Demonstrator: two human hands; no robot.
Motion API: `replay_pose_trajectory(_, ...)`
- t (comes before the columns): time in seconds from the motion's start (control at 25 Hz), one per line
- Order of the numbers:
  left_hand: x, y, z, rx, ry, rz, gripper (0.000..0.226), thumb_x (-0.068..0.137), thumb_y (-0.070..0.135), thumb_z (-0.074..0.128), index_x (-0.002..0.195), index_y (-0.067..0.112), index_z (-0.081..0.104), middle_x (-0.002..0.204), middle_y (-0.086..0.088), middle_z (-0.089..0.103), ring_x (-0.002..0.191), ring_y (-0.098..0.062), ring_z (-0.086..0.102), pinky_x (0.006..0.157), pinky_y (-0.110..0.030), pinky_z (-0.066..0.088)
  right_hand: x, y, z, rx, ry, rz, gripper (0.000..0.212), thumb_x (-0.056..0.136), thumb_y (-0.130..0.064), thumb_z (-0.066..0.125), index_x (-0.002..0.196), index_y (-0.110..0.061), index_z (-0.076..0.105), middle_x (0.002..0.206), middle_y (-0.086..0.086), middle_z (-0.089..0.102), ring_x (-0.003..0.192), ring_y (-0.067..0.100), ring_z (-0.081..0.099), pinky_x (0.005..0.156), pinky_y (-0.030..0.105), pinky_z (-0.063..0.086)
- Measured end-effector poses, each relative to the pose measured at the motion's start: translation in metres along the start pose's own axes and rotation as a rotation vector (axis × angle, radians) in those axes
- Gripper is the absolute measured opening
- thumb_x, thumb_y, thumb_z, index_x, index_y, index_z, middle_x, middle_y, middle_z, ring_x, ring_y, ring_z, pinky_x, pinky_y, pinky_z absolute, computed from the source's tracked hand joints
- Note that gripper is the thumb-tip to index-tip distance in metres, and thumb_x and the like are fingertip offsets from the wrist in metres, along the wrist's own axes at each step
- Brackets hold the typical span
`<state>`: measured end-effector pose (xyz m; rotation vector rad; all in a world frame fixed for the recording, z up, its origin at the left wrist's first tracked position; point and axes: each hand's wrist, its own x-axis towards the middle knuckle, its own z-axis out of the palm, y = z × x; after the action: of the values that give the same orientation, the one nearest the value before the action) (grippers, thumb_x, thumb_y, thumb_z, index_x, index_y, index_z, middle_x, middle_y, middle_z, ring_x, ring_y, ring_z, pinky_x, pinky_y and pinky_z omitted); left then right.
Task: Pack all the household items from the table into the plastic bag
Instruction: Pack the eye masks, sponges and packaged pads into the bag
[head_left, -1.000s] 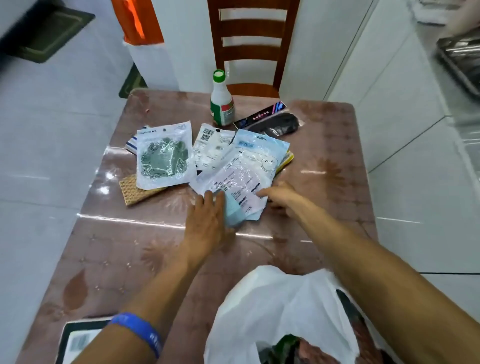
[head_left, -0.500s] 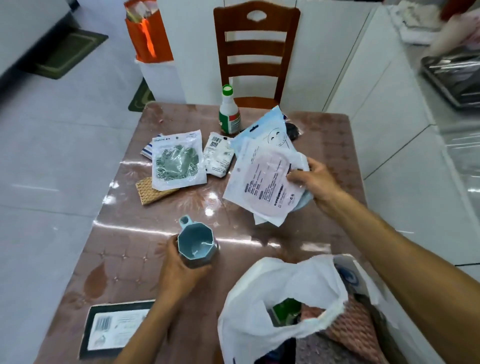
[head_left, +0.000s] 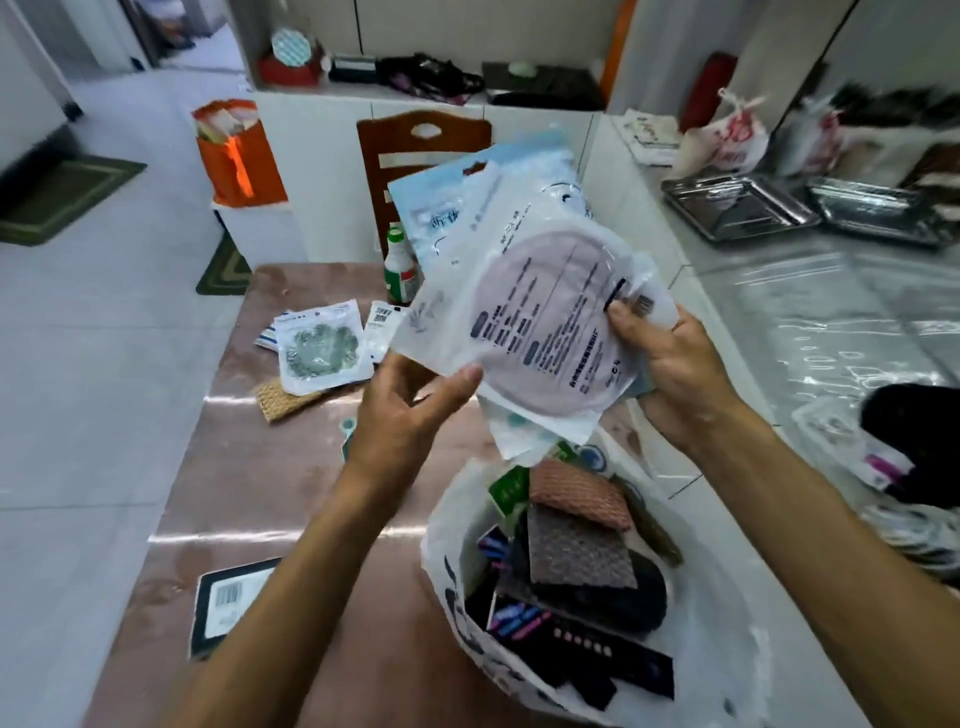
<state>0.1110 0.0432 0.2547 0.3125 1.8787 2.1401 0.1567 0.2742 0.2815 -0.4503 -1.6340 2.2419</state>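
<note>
Plastic bag is being seen nearest, white and gaping open at the near right edge of the table, with woven pads, dark boxes and a green-labelled pack lying inside it. Beside it, at the near left corner, a black-framed flat box with a barcode label is lying flat. Above the bag's mouth, a stack of flat packets is being held up, tilted, between 2 hands. Its lower left corner is being pinched by the left hand between thumb and fingers, and its right edge is being gripped by the right hand, thumb on the front near a barcode. On the front packet a round pinkish disc with printed text is being shown; a pale blue packet is being held behind it. Part of a light blue object is being glimpsed just under the left hand; what it is cannot be told. Further back on the table, a clear packet with a green item is resting on a tan woven pad, with a small white sachet just beside it. Beyond them a green-capped bottle is standing upright, before a wooden chair.
</note>
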Motion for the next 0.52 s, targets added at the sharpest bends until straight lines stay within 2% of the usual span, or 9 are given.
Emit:
replay_pose_trajectory(0.08,-0.024,0.011,0.027,-0.317,-0.100,-0.108,0.042,0.077,0.015,0.069,0.118,0.008,0.062,0.111,-0.008,0.073,0.100,-0.022,0.070,0.082,-0.033,0.056,-0.031,-0.012,0.000,-0.011,0.012,0.015,0.027,0.093,-0.015,0.059,0.114,0.001,0.066,0.102,0.013,0.074,0.089,0.027,0.072,0.078,0.040,0.060)
replay_pose_trajectory(0.12,-0.038,0.010,0.040,-0.404,-0.087,-0.124,0.039,0.076,0.010,0.069,0.115,0.006,0.064,0.109,-0.010,0.073,0.098,-0.023,0.070,0.082,-0.033,0.057,-0.047,-0.015,-0.003,-0.082,0.011,0.014,0.025,0.094,-0.020,0.060,0.107,-0.002,0.069,0.098,0.011,0.076,0.087,0.024,0.073,0.077,0.037,0.060)
replay_pose_trajectory(0.24,-0.070,-0.003,0.066,-0.487,0.051,-0.141,0.035,0.074,0.001,0.074,0.107,0.008,0.068,0.102,-0.010,0.075,0.090,-0.023,0.072,0.078,-0.035,0.059,-0.080,-0.014,-0.028,-0.210,0.094,-0.038,0.023,0.096,-0.029,0.058,0.098,-0.010,0.071,0.091,0.002,0.077,0.085,0.018,0.074,0.074,0.032,0.060)
replay_pose_trajectory(0.36,-0.095,-0.016,0.073,-0.550,0.172,-0.201,0.036,0.077,0.001,0.066,0.113,0.002,0.064,0.096,-0.010,0.076,0.083,-0.024,0.073,0.073,-0.038,0.061,-0.099,-0.023,-0.064,-0.010,0.272,-0.015,0.023,0.098,-0.031,0.053,0.093,-0.015,0.068,0.082,-0.003,0.077,0.075,0.015,0.073,0.066,0.036,0.059)
replay_pose_trajectory(0.44,-0.106,-0.020,0.069,-0.578,0.266,-0.190,0.038,0.080,-0.002,0.065,0.117,-0.002,0.062,0.093,-0.010,0.076,0.081,-0.023,0.074,0.067,-0.035,0.060,-0.104,-0.028,-0.087,0.116,0.293,0.021,0.019,0.099,-0.025,0.053,0.101,-0.013,0.067,0.086,-0.001,0.078,0.078,0.016,0.074,0.062,0.037,0.060)
replay_pose_trajectory(0.52,-0.109,-0.021,0.059,-0.574,0.341,-0.191,0.034,0.084,-0.006,0.062,0.118,-0.002,0.061,0.094,-0.011,0.076,0.081,-0.023,0.074,0.066,-0.035,0.060,-0.110,-0.022,-0.102,0.153,0.231,0.075,0.023,0.098,-0.017,0.052,0.116,-0.011,0.064,0.102,0.003,0.076,0.092,0.020,0.073,0.071,0.038,0.061)
